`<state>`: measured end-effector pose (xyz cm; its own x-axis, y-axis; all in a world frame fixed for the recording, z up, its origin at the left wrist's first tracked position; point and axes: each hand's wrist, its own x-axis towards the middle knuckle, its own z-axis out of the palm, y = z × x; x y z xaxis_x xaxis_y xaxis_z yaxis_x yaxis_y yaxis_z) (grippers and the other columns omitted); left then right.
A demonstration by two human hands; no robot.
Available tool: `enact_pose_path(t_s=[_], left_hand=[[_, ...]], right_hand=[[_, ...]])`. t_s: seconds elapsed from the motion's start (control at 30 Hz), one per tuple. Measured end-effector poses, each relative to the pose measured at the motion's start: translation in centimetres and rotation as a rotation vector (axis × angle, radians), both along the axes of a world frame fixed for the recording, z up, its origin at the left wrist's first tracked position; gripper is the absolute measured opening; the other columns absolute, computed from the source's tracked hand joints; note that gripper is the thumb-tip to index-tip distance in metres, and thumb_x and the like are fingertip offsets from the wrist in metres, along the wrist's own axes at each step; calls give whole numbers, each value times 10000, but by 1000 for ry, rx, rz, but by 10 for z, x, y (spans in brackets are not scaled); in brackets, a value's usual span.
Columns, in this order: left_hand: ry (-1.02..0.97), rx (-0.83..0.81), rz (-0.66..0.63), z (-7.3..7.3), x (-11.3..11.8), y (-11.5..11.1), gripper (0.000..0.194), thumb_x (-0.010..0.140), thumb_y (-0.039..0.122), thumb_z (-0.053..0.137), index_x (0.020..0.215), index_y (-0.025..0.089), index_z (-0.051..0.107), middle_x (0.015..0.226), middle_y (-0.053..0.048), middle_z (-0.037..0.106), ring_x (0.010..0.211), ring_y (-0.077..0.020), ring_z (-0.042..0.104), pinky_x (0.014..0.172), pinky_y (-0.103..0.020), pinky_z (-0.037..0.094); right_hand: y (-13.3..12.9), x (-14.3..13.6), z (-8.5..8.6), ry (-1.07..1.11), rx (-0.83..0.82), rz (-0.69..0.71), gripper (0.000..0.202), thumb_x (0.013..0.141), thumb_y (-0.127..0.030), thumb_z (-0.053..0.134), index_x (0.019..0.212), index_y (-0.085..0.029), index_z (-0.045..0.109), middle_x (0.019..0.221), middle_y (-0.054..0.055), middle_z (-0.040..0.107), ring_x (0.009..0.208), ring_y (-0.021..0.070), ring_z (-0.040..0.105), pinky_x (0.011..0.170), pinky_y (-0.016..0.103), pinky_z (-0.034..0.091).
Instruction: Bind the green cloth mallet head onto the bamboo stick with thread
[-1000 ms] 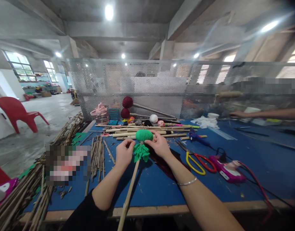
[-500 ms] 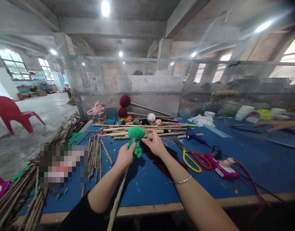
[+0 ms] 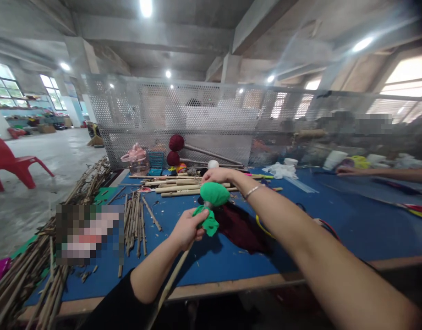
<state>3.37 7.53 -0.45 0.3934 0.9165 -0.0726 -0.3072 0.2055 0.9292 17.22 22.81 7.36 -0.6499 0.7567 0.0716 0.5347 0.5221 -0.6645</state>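
In my left hand (image 3: pixel 188 229) is a wooden stick (image 3: pixel 172 279) topped by a padded green cloth head (image 3: pixel 216 194). My fingers grip just below the head, around the gathered ruffle of green cloth (image 3: pixel 210 224). Grey wrapping (image 3: pixel 207 205) shows at the neck. My right hand (image 3: pixel 220 174) arches over the far side of the green head, fingers bent together. Its fingertips are partly hidden, and I cannot make out what they hold. Dark maroon cloth (image 3: pixel 243 231) lies on the table beneath my right forearm.
Cut sticks (image 3: pixel 137 224) lie to the left on the blue table (image 3: pixel 334 220), near a large twig bundle (image 3: pixel 21 275). Bamboo pieces (image 3: pixel 179 189) and two maroon-headed sticks (image 3: pixel 176 142) are at the back, before a perforated metal screen (image 3: pixel 214 121). Another person's hand (image 3: pixel 351 171) is at right.
My right hand has moved up and over to the far side of the green head. My left hand has shifted the stick slightly right. My right forearm now covers most of the scissors.
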Motion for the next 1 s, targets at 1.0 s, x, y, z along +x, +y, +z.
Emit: enact_pose_path(t_s=[1.0], left_hand=[[10,58,263,1,-16,16,376,630,476,652,614,159,450,406,75,361,315,-19,270,327,-165,170]], right_hand=[[-70,13,-78,328,-324,-260,225,642,-363,609,668,-140,591,437,-65,407,374,55,265,394,204,231]])
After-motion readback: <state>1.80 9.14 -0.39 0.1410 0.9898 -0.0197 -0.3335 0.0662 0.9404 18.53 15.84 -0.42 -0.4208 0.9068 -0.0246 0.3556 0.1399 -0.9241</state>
